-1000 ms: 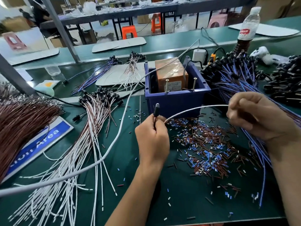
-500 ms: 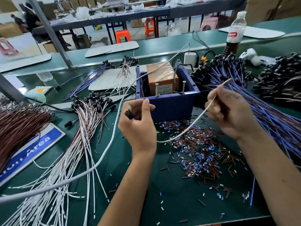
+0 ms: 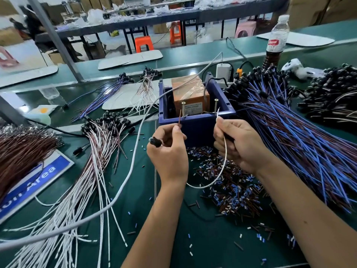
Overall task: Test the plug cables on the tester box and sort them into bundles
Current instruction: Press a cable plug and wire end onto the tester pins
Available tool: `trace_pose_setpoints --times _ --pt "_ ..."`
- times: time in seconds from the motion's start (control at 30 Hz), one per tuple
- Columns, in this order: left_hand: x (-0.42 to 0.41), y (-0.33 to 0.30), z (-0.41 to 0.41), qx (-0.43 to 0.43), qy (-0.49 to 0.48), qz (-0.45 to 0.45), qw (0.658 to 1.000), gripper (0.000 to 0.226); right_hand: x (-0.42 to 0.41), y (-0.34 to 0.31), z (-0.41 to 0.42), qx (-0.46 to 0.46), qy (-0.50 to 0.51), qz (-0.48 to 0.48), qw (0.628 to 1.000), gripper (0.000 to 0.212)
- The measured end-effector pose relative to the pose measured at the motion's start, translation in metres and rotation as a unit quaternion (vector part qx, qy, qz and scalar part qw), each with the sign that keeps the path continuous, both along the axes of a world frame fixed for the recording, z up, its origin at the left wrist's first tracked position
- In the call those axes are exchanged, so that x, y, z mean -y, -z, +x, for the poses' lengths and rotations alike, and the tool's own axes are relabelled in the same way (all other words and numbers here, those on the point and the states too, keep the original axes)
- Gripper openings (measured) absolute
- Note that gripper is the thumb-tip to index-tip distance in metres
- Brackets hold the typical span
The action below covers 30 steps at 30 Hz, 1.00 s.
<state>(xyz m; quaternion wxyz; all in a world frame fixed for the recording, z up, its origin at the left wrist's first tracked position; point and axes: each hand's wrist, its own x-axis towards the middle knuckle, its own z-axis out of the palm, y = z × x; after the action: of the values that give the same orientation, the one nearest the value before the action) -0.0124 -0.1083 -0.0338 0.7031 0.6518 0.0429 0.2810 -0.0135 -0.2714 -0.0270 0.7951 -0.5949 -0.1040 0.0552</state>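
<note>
Blue plastic tester box (image 3: 195, 128) stood mid-tabletop; left hand (image 3: 170, 151) pinched the brown wire end (image 3: 180, 118) and black plug (image 3: 155, 142), right hand (image 3: 239, 144) gripped the white wire (image 3: 224, 151).

White plug cable (image 3: 222, 163) loops before blue tester box (image 3: 197, 128).

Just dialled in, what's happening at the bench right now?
A person is testing one plug cable at the blue tester box. The left hand pinches the brown lead up near the left screw, with the black plug beside its palm. The right hand holds the white lead up near the right screw. Whether either tip touches is unclear. White-wired cables lie left, blue-wired ones right.
</note>
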Motion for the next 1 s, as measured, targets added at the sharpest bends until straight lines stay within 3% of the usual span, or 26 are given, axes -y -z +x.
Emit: trace_pose_setpoints --times 0.47,0.77,1.0 --pt "-0.001 -0.004 -0.003 0.004 0.019 -0.013 1.000 0.021 -0.002 0.000 0.003 0.028 -0.071 0.014 0.997 0.045" --pt "0.000 -0.007 -0.005 -0.002 0.014 -0.027 1.000 0.018 -0.002 0.001 0.002 0.027 -0.069 0.013 0.997 0.044" --pt "-0.001 -0.009 -0.018 0.051 -0.016 -0.006 0.999 0.021 0.006 -0.002 -0.004 0.045 -0.040 -0.008 0.998 0.044"
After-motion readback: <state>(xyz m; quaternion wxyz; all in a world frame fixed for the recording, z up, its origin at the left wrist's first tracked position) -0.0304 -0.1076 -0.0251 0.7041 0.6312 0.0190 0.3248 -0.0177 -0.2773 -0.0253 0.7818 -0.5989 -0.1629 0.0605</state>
